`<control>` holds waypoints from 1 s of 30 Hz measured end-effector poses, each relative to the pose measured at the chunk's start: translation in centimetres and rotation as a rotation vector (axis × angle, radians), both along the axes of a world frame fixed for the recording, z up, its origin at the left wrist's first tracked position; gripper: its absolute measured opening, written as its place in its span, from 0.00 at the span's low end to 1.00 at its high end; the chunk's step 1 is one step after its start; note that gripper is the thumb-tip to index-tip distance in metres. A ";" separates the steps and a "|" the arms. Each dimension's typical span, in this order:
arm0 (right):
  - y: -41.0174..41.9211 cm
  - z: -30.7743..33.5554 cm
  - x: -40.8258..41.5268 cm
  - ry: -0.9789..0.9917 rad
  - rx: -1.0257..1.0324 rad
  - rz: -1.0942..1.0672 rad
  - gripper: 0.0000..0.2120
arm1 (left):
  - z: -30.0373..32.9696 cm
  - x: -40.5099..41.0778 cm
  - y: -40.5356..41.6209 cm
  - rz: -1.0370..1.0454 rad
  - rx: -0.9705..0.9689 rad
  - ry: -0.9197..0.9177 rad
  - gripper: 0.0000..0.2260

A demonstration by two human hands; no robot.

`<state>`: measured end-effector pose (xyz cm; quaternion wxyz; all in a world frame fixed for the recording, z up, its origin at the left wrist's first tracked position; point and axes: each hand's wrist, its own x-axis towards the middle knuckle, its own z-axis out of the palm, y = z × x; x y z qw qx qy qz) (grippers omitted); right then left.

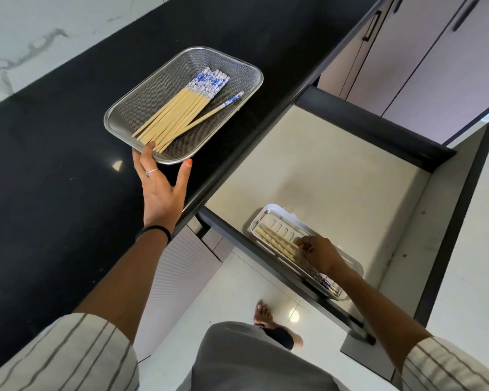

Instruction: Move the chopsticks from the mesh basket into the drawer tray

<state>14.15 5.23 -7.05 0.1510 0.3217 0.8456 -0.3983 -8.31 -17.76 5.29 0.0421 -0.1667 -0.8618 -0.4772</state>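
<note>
A steel mesh basket [141, 105] sits on the black counter and holds several bamboo chopsticks [178, 108] with blue-and-white ends. My left hand [161, 190] rests at the basket's near edge, fingers spread, one fingertip over the rim touching the chopstick tips. In the open drawer lies a white tray [280, 218] with a few chopsticks [277, 242] in it. My right hand [321, 253] is down in the tray, its fingertips pinched on those chopsticks.
The black counter [54, 153] runs to the left against a marble wall. The drawer [336, 176] is pulled out, with dark side walls and a pale floor. Cabinet doors [424, 60] stand beyond it. My bare foot [263, 314] is on the glossy floor below.
</note>
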 end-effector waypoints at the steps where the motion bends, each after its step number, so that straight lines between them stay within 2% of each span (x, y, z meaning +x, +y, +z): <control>1: -0.1 -0.1 0.1 0.011 0.001 -0.013 0.11 | 0.0 0.0 0.0 -0.002 0.001 0.001 0.32; 13: -0.9 0.4 -0.1 -0.030 -0.004 0.144 0.09 | -0.1 -0.1 0.0 -0.010 -0.001 0.018 0.32; 15: -0.9 0.7 -0.4 -0.002 -0.052 0.168 0.18 | -0.1 -0.1 0.0 -0.010 0.000 0.017 0.32; 16: -0.9 0.9 -0.5 -0.008 -0.046 0.157 0.19 | -0.1 -0.2 0.0 -0.008 -0.001 0.017 0.32; 19: -0.6 0.8 -0.2 0.002 -0.026 0.168 0.15 | -0.1 -0.2 0.0 -0.005 0.002 0.018 0.32; 21: -0.5 0.4 -0.1 -0.022 0.024 0.204 0.09 | -0.1 -0.2 0.0 -0.008 0.006 0.018 0.32; 25: -0.2 0.4 -0.3 -0.094 0.037 0.146 0.16 | -0.1 -0.1 0.0 -0.009 0.004 0.013 0.31; 30: 0.6 1.2 0.3 -0.132 0.024 0.178 0.16 | -0.2 -0.1 -0.1 -0.008 0.012 0.020 0.31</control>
